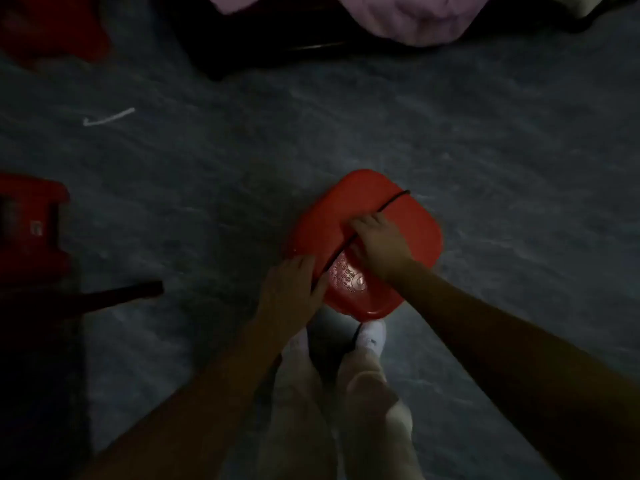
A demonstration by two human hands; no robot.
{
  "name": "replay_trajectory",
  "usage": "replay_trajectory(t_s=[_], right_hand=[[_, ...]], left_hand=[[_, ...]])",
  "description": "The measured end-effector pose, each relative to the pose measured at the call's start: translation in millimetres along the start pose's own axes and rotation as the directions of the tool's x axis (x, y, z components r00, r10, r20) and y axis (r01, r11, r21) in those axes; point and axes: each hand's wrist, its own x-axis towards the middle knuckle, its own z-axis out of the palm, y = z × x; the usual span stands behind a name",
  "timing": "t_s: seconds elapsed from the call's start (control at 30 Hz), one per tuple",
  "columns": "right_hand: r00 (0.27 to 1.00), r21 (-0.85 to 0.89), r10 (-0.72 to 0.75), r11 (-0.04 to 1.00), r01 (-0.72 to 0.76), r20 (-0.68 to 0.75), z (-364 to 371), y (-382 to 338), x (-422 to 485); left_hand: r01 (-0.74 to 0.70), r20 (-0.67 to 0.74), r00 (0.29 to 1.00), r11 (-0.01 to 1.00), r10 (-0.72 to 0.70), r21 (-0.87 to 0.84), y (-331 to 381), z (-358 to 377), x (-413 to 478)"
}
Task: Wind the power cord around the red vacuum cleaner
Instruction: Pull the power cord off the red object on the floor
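The person stands over the job, white socks (372,336) right at the near end of the vacuum cleaner (408,230), which lies on the grey floor (485,150) a little right of its middle. The left hand (292,289) rests on the near-left side of the red shell, fingers close together over the cord (394,199) where it comes up. In this dim light I cannot tell whether they curl round it or only press it down. The right hand (379,242) sits on top of the shell, fingers bent down and pinching the cord, which runs taut from one hand to the other and on over the far-right edge.

This looks like the middle of a turn, one pass being laid across the body. The next move likely calls for keeping that tension with the left hand while the right carries the cord round underneath.

Further off, a black tube (121,294) and another red part (31,230) lie by the left edge. A white scrap (109,116) lies beyond them, and pink cloth (408,15) at the far edge.
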Motion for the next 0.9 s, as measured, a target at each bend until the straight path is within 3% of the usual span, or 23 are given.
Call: replay_trajectory(t_s=[0.13,0.4,0.73,0.9], right_hand=[[1.000,-0.043,-0.003,0.999,0.003,-0.002,6.2,15.1,-4.5],[0.971,0.287,0.038,0.958,0.031,-0.234,-70.9,6.2,-64.5],[0.828,0.554,0.321,0.833,-0.015,-0.459,-200.2,-20.9,-185.0],[0.737,0.609,0.405,0.793,0.011,-0.541,-244.5,-43.5,-265.8]], left_hand=[[0.045,-0.004,0.999,0.995,-0.046,-0.087,-2.0,9.7,7.0],[-0.049,0.003,0.999,0.986,0.050,-0.160,40.9,-23.8,-7.2],[-0.260,-0.160,0.958,0.956,0.238,-0.136,156.2,-123.6,-28.0],[-0.465,-0.159,0.870,0.884,0.467,0.050,211.5,-166.4,-67.7]])
